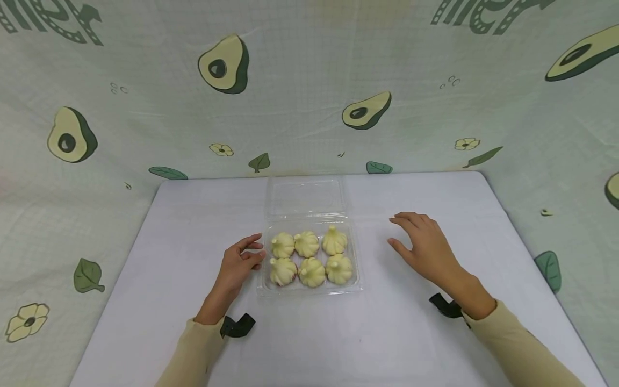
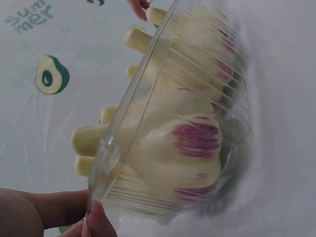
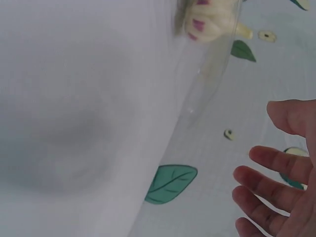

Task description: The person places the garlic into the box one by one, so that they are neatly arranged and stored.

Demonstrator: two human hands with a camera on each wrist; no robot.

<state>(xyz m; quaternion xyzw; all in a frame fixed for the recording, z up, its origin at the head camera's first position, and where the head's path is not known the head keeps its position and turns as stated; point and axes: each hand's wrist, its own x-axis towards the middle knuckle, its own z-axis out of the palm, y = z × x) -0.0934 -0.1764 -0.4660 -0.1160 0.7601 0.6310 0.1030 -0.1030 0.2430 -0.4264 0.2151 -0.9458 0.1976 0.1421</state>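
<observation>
A clear plastic clamshell box (image 1: 309, 291) lies in the middle of the table with its lid (image 1: 306, 196) folded back. Several garlic bulbs (image 1: 311, 272) fill it in two rows, stems up; purple streaks mark their sides in the left wrist view. At the box's left edge, my left hand (image 1: 242, 262) pinches the rim (image 2: 114, 143) between thumb and fingers. My right hand (image 1: 425, 246) hovers to the right of the box, apart from it, fingers spread and loosely bent. In the right wrist view, that hand (image 3: 284, 182) holds nothing.
A white cloth (image 1: 387, 344) covers the table. Behind it and along both sides hangs a pale curtain (image 1: 300, 70) printed with avocados, leaves and flowers. A black strap (image 1: 238, 325) shows at the left wrist, another black strap (image 1: 445, 306) at the right.
</observation>
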